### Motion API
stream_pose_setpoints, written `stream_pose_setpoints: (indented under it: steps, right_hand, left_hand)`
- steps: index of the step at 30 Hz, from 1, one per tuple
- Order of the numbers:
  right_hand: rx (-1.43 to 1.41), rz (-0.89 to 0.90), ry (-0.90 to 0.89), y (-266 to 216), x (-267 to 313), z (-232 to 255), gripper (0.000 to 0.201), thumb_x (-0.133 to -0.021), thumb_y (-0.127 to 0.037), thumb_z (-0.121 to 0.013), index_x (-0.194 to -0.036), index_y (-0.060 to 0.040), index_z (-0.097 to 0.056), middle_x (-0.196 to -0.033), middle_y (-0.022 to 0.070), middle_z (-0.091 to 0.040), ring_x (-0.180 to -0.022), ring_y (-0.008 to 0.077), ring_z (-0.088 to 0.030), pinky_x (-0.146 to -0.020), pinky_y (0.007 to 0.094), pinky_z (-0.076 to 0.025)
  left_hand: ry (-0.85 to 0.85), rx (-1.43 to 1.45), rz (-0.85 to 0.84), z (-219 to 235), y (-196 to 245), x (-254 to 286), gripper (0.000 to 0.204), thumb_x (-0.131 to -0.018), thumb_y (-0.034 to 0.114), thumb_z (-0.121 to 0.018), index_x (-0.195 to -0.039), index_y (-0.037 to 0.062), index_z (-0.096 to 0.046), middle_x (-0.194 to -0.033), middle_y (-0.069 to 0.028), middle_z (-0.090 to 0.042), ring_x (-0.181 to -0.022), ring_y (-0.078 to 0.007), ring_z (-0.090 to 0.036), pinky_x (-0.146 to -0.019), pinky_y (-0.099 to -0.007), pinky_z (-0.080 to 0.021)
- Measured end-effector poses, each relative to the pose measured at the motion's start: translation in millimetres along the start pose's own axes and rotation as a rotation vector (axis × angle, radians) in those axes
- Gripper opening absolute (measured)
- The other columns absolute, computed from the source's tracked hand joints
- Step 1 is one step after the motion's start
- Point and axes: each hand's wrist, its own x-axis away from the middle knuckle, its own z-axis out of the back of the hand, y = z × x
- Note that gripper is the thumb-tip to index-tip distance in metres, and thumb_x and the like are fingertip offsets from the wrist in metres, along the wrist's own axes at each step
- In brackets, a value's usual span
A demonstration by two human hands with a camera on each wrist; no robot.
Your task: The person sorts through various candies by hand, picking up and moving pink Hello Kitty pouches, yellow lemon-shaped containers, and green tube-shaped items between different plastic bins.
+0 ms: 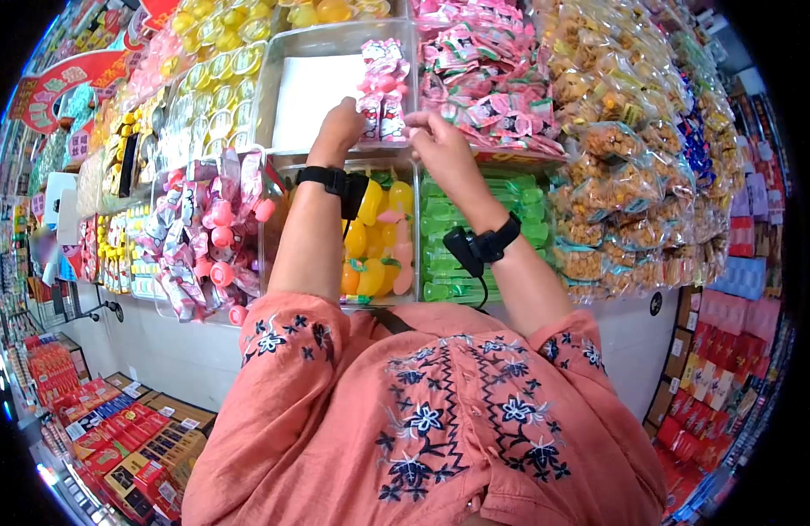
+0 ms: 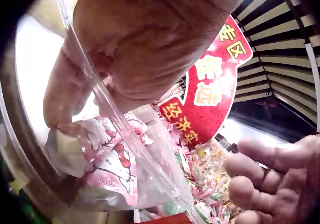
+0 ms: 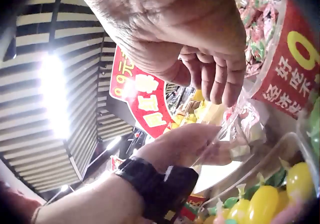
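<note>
Both hands are at the clear bin point(image 1: 267, 105): the left hand point(image 1: 339, 129) seems to pinch a pink packet point(image 1: 371, 123) by its end, leaving the print uncovered, inside the bin's right side, whose wall apparently straightens rows; the right hand point(image 1: 445, 151), fingers loosely bent, holds nothing.

right grip point(image 3: 185, 36) loosely curled | left grip point(image 3: 192, 141) touching pink-white packet point(image 3: 247, 120) | yellow fruit shapes point(image 3: 263, 202) below
</note>
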Motion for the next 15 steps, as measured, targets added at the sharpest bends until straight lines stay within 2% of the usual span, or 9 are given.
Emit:
stream_pose_setpoints:
  steps: [4, 7, 10, 12, 15]
  right_hand:
    - [0.283, 0.231, 0.084, 8.9, -8.6, -6.0, 0.026, -0.09, -0.012, -0.055, -0.112, 0.0002, -0.063, -0.104, 0.0179, -0.069, -0.093, 0.0304, -0.068, -0.083, 0.0401, -0.052]
    - [0.392, 0.266, 0.048, 19.7, -7.6, -9.8, 0.028, -0.088, -0.01, -0.056, -0.113, 0.0006, -0.063, -0.106, 0.0218, -0.067, -0.097, 0.0379, -0.066, -0.086, 0.0428, -0.051]
    - [0.499, 0.276, 0.032, 13.9, -4.1, -9.0, 0.029, -0.088, -0.011, -0.056, -0.114, 0.0005, -0.063, -0.106, 0.0217, -0.068, -0.097, 0.0381, -0.065, -0.087, 0.0429, -0.051]
    - [0.449, 0.247, 0.014, 11.8, -2.2, -7.2, 0.029, -0.088, -0.011, -0.056, -0.115, 0.0001, -0.063, -0.106, 0.0216, -0.067, -0.097, 0.0373, -0.066, -0.087, 0.0425, -0.051]
    - [0.388, 0.212, 0.026, 9.2, 1.0, -4.9, 0.029, -0.089, -0.011, -0.056, -0.115, -0.0005, -0.062, -0.105, 0.0215, -0.067, -0.097, 0.036, -0.066, -0.086, 0.0418, -0.051]
  left_hand:
    - [-0.064, -0.022, -0.007, -2.5, 5.4, 0.6, 0.027, -0.087, 0.015, -0.052, -0.104, -0.0021, -0.063, -0.1, -0.029, -0.067, -0.098, -0.0445, -0.064, -0.086, -0.0493, -0.05]
    - [-0.038, -0.037, -0.027, -1.4, 9.8, 6.4, 0.027, -0.087, 0.016, -0.052, -0.104, -0.0016, -0.063, -0.098, -0.0286, -0.068, -0.096, -0.0439, -0.065, -0.086, -0.0495, -0.05]
    - [-0.014, -0.04, -0.026, -1.5, 10.1, 8.7, 0.027, -0.088, 0.018, -0.053, -0.103, -0.0017, -0.063, -0.097, -0.0286, -0.068, -0.095, -0.044, -0.065, -0.086, -0.0502, -0.05]
    - [-0.009, -0.043, -0.032, 0.0, 12.4, 11.0, 0.027, -0.088, 0.018, -0.055, -0.102, -0.0024, -0.063, -0.098, -0.0289, -0.067, -0.095, -0.0449, -0.065, -0.085, -0.0508, -0.05]
    - [0.192, -0.065, 0.048, 1.4, 27.2, 22.6, 0.039, -0.086, 0.023, -0.066, -0.117, 0.0005, -0.061, -0.105, -0.0268, -0.066, -0.101, -0.0431, -0.063, -0.085, -0.0475, -0.051]
